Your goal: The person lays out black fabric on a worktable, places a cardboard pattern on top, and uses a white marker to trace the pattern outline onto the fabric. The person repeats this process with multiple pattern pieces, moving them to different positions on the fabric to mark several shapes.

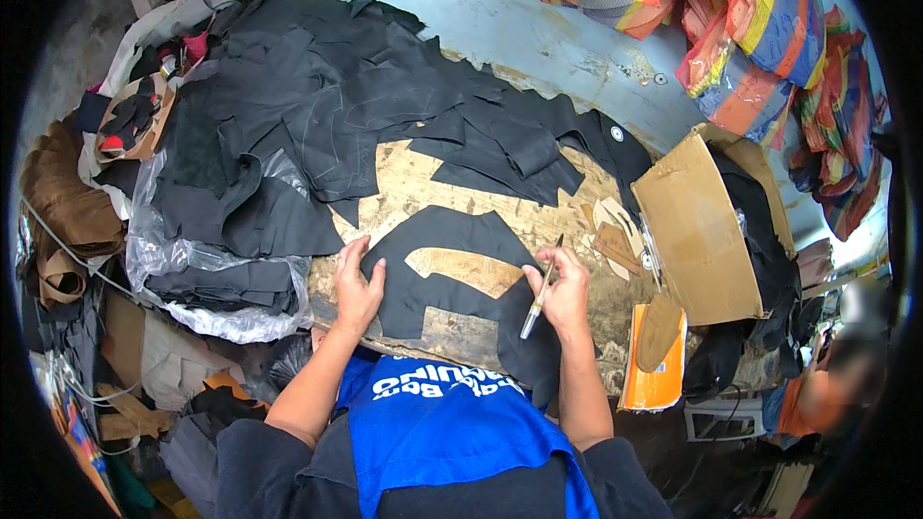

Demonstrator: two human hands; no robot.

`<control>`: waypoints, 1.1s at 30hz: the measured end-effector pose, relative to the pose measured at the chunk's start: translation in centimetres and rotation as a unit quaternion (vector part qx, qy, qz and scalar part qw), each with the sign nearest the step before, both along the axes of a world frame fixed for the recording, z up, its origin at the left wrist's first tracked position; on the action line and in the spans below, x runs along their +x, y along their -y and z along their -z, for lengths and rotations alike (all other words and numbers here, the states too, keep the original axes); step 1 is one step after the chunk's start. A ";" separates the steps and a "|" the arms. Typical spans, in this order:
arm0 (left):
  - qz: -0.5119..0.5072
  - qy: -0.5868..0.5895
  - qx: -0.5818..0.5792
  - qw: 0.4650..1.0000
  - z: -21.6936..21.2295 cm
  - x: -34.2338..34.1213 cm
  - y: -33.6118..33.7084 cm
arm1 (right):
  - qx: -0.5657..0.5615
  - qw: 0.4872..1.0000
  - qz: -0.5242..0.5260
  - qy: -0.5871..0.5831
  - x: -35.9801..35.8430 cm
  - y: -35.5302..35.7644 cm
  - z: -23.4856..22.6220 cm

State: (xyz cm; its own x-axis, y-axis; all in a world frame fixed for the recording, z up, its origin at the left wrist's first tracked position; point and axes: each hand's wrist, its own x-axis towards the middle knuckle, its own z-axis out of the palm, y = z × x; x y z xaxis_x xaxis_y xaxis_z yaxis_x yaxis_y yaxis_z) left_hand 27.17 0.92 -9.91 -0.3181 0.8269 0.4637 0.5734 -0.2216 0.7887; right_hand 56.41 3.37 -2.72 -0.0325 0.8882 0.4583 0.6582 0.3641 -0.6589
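A dark sheet of black material [394, 288], like leather or fabric, lies before me on the wooden table. A curved tan shape [465, 270] shows in its middle; I cannot tell whether it is a card pattern or an opening showing the wood. My left hand [358, 284] rests at the sheet's left edge, thumb and fingers apart, holding nothing. At the right edge, my right hand [563, 290] grips a slim silver-white pen [535, 309], its lower end slanting down towards me over the sheet.
Black pieces [327, 86] heap across the table's far left. On the right stand a cardboard box [702, 226], brown card patterns [615, 242] and an orange-and-white booklet [654, 380] with a brown pattern [660, 334] on it. A clear plastic bag [154, 264] lies left.
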 end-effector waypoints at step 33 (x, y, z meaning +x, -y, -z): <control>-0.071 -0.223 -0.273 0.933 -2.0 -0.5 -0.5 | -0.056 0.985 -0.097 0.129 -2.5 -6.7 7.6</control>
